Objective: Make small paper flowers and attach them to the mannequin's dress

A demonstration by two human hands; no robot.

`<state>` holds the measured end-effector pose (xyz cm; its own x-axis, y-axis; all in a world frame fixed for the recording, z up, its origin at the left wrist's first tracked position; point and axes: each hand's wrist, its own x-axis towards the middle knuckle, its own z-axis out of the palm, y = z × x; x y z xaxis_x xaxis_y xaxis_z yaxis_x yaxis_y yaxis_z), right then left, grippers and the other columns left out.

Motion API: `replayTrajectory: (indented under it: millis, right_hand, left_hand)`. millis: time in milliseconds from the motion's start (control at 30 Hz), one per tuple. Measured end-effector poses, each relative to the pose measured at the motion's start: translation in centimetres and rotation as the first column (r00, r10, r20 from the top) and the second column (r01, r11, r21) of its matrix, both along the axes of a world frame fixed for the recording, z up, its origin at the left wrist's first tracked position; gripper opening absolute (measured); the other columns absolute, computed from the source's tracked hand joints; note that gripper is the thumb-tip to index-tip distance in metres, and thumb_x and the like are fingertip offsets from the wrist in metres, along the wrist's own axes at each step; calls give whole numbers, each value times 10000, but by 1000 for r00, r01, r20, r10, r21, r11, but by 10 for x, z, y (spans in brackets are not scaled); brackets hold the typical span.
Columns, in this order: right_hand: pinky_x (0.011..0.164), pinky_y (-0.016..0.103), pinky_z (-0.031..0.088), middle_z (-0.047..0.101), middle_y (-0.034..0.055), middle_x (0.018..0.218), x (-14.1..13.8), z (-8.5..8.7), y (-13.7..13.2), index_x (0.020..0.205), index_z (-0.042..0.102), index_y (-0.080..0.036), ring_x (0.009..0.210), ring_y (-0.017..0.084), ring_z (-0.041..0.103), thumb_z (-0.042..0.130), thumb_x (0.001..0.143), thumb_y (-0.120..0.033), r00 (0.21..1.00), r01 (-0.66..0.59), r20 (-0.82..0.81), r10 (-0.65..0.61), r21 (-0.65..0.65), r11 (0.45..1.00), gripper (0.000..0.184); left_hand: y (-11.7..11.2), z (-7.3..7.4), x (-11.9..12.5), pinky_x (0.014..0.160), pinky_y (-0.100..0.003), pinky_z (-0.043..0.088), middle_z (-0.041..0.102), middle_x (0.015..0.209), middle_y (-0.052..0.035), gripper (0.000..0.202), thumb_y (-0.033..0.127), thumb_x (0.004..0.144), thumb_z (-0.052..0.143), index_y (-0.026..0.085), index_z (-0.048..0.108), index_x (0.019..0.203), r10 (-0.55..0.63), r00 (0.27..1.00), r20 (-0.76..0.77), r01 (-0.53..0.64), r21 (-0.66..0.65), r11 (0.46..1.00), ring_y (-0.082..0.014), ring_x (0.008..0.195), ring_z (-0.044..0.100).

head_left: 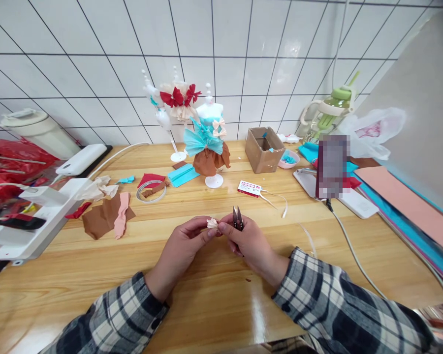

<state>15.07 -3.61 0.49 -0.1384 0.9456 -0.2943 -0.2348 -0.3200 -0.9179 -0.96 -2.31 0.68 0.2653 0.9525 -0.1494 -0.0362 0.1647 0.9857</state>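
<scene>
A small pleated piece of cream crepe paper is pinched in the fingertips of my left hand. My right hand meets it there, thumb and forefinger closed at the paper's right end. Small thread snips are tucked in that same right hand, blades pointing away from me; their handles are hidden by the fingers. Beyond my hands stands a mini dress form wearing a turquoise and brown crepe paper dress with cream bows. Behind it, another form carries a cream outfit with red bows.
Crepe paper scraps and a tape roll lie at left, near a white power strip. A cardboard box, a small red-and-white packet and a propped phone with a cable stand to the right. Coloured paper sheets line the right edge.
</scene>
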Motion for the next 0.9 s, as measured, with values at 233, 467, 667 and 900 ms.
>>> replayTrajectory:
  millis: [233, 467, 667, 900]
  right_hand:
    - [463, 195, 353, 602, -6, 721, 4, 0, 1, 849, 647, -161, 532, 71, 441, 680, 738, -408, 968, -36, 250, -10, 179, 983, 273]
    - [496, 207, 338, 591, 1, 835, 16, 7, -3, 1062, 664, -213, 526, 61, 382, 664, 778, -378, 869, -230, 494, -15, 431, 873, 328]
    - [551, 219, 362, 600, -16, 714, 13, 7, -5, 837, 680, -200, 583, 90, 457, 659, 786, -310, 807, -250, 584, -88, 472, 846, 123]
    - [524, 212, 347, 578, -34, 655, 16, 8, -2, 828, 649, -192, 538, 82, 443, 634, 804, -327, 816, -230, 577, -47, 397, 888, 139]
  left_hand:
    - [1, 4, -2, 851, -318, 501, 717, 963, -52, 223, 350, 668, 779, 173, 696, 775, 59, 998, 15, -59, 1, 998, -187, 879, 640]
    - [-2, 9, -6, 778, -322, 521, 738, 865, -69, 247, 388, 694, 739, 171, 659, 781, -33, 982, -185, 42, 43, 998, -213, 825, 671]
    - [-4, 13, -7, 776, -286, 494, 743, 835, -22, 188, 390, 739, 688, 212, 712, 792, -14, 863, -506, 146, 222, 964, -206, 795, 667]
    - [-1, 11, -11, 764, -274, 478, 733, 849, -28, 226, 417, 760, 664, 205, 722, 815, -39, 856, -515, 173, 214, 962, -190, 800, 646]
